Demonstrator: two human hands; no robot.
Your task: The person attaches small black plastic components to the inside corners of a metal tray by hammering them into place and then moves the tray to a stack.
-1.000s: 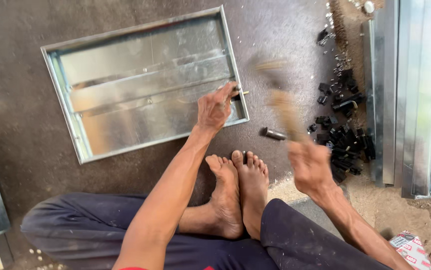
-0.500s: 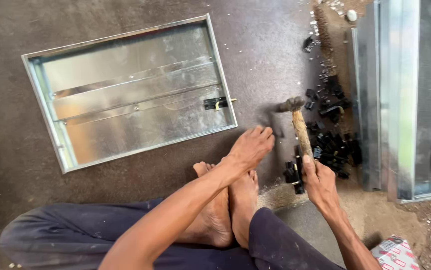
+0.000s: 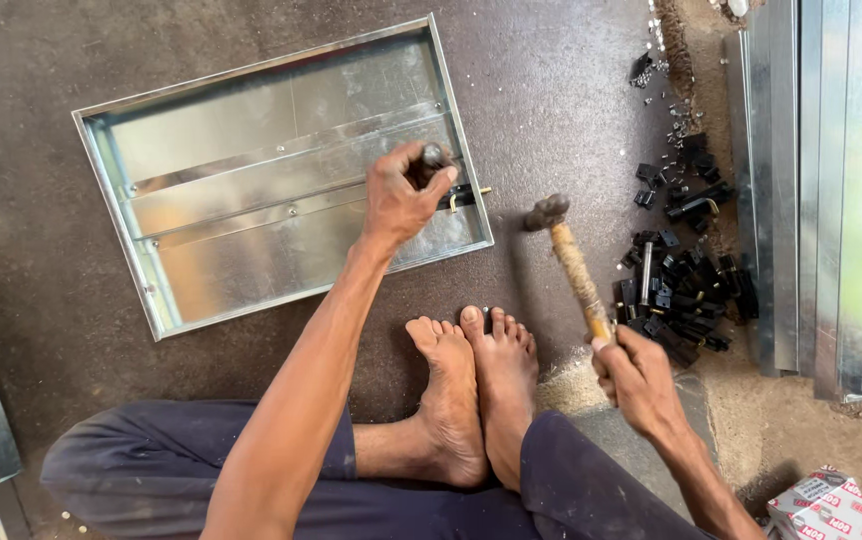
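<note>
Two hands at work, seen from the head camera only. Left hand (image 3: 403,195) closed around one small dark punch-like tool (image 3: 435,156), held upright over the right edge of one shallow metal tray (image 3: 251,150) lying flat on the dark floor (image 3: 551,80). Just right of this hand, one small black latch piece (image 3: 463,195) on the tray rim, with a thin brass pin sticking out. Right hand (image 3: 636,375) wrapped tight around the lower end of one wooden-handled hammer (image 3: 569,255), head raised and tilted toward the left hand, well apart from the tool. Beyond the right hand, to its right, one heap of many small black parts (image 3: 676,290), too many and too small to count. Further right, several long metal channels (image 3: 831,190) side by side. Between both arms, two bare feet (image 3: 471,385) together. Below the right wrist, one red-and-white carton (image 3: 819,505).
</note>
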